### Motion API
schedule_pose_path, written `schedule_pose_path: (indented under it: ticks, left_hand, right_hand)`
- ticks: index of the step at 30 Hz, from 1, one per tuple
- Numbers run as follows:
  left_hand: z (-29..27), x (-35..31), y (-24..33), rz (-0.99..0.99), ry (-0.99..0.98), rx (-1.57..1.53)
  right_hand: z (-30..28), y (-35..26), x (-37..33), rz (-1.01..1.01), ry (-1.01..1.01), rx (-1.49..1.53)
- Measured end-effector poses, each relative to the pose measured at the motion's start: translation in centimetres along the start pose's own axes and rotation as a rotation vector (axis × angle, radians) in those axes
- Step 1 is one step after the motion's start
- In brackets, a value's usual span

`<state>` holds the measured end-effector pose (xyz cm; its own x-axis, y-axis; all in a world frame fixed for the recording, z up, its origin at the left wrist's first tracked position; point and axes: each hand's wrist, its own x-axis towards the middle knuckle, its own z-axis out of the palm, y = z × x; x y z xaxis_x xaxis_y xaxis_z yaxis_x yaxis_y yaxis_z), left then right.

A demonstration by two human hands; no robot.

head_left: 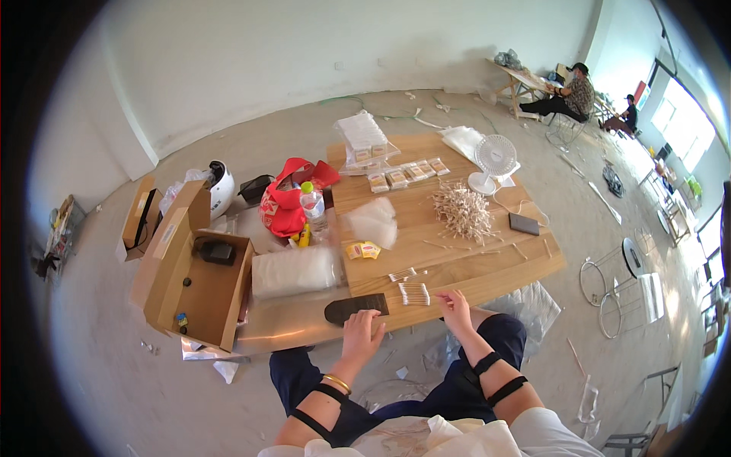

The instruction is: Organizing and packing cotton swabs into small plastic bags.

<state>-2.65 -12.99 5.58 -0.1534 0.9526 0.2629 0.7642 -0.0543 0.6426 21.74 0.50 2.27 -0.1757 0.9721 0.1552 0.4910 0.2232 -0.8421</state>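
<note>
A row of cotton swabs (414, 294) lies side by side near the table's front edge, with a few loose swabs (403, 274) just behind it. My right hand (456, 312) is right of the row, its fingertips drawn together in a pinch; whatever they may hold is too small to make out. Over the near edge of a flat black piece (355, 308) rests my left hand (361, 335), thumb apart from the fingers, nothing visible in it. Farther back a big heap of cotton swabs (463, 211) spreads on the wooden table (449, 266), with single swabs scattered before it.
Small packed boxes (397, 179), clear bags (371, 222), a white fan (493, 161) and a dark power bank (524, 223) occupy the table. Leftward are yellow packets (362, 250), a bottle (313, 206), a red bag (283, 206) and an open carton (199, 293). Two people sit far off.
</note>
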Motion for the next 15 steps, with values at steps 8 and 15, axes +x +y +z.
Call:
schedule_pose_path:
  ticks: [8,15]
  left_hand:
    - [5.8,4.1,-1.5,0.121,0.110,0.065]
    - [9.3,7.0,0.4,0.025,-0.090,0.232]
  right_hand:
    - [3.6,-0.2,5.0,0.131,0.029,0.113]
    - [3.5,2.7,6.9,-0.043,0.036,-0.090]
